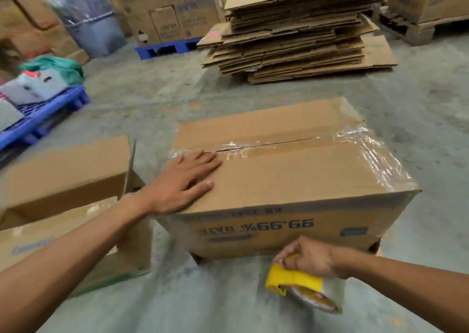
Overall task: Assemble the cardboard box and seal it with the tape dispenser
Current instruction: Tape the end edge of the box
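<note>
Now my left hand (186, 177) lies flat, fingers spread, on the cardboard box (291, 180) top beside its taped seam (279, 146). Nearer me, my right hand (311, 257) grips the yellow tape dispenser (297, 285) below the box's printed side.

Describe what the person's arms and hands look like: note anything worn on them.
Both forearms are bare, with no sleeves in view. The left hand and right hand wear no gloves; no watch, ring or wristband is visible. The fingers carry short, unpainted nails.
</note>
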{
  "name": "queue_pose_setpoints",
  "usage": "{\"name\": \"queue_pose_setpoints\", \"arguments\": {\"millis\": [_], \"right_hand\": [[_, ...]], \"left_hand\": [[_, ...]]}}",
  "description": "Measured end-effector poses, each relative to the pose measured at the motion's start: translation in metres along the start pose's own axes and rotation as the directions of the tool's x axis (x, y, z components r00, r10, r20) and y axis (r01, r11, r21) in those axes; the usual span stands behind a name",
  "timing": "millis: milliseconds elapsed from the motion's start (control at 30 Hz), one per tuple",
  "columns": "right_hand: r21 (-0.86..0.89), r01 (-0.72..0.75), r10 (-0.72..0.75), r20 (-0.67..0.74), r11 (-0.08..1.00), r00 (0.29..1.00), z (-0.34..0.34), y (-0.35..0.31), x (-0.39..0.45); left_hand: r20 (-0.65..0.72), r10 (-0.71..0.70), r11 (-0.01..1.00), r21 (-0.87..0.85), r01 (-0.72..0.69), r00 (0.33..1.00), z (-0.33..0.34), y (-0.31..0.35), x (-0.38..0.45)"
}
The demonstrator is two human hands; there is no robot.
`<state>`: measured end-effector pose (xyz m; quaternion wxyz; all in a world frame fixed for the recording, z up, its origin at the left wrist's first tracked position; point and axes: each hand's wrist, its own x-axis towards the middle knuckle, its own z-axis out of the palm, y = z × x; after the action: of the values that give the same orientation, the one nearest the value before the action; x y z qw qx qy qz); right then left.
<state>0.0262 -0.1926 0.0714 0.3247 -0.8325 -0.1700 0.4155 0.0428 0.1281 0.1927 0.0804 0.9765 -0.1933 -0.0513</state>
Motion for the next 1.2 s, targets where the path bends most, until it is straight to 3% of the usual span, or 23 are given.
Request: {"name": "queue_pose_setpoints", "arguments": {"millis": [100, 167, 267, 467, 700, 833, 967, 1033, 1100, 1200], "right_hand": [[-0.011, 0.021, -0.021, 0.028, 1.000, 0.999, 0.006, -0.007, 0.007], [-0.021, 0.037, -0.036, 0.042, 0.999, 0.998, 0.009, -0.011, 0.008], [-0.023, 0.070, -0.068, 0.050, 0.997, 0.996, 0.006, -0.022, 0.005], [0.201, 0.102, -0.135, 0.158, 0.974, 0.978, -0.019, -0.055, -0.029], [0.188, 0.137, -0.177, 0.217, 0.973, 0.960, -0.094, -0.076, -0.093], [0.252, 0.157, -0.187, 0.096, 0.955, 0.978, -0.154, -0.074, -0.142], [0.355, 0.175, -0.161, -0.071, 0.918, 0.984, -0.203, -0.069, -0.185], [0.349, 0.195, -0.145, -0.165, 0.917, 0.976, -0.222, -0.069, -0.197], [0.340, 0.199, -0.127, -0.221, 0.919, 0.967, -0.237, -0.069, -0.202], [0.343, 0.197, -0.102, -0.275, 0.919, 0.956, -0.251, -0.064, -0.206]], "left_hand": [[-0.065, -0.152, 0.976, -0.168, 0.139, 0.986, 0.000, -0.034, -0.033], [-0.115, -0.174, 0.940, -0.314, 0.130, 0.978, 0.005, -0.029, -0.035], [-0.145, -0.197, 0.906, -0.404, 0.124, 0.970, 0.012, -0.004, -0.018], [-0.148, -0.151, 0.873, -0.484, 0.062, 0.977, 0.023, 0.060, 0.036], [-0.116, 0.035, 0.782, -0.616, -0.099, 0.993, 0.030, 0.129, 0.106], [-0.067, 0.123, 0.644, -0.753, -0.131, 0.990, 0.029, 0.167, 0.130], [-0.179, 0.372, 0.633, -0.668, -0.390, 0.911, 0.037, 0.194, 0.140], [-0.110, 0.307, 0.677, -0.673, -0.298, 0.945, 0.044, 0.213, 0.148], [-0.031, 0.338, 0.728, -0.625, -0.282, 0.941, 0.049, 0.233, 0.158], [0.042, 0.431, 0.676, -0.677, -0.292, 0.901, 0.050, 0.263, 0.167]]}}
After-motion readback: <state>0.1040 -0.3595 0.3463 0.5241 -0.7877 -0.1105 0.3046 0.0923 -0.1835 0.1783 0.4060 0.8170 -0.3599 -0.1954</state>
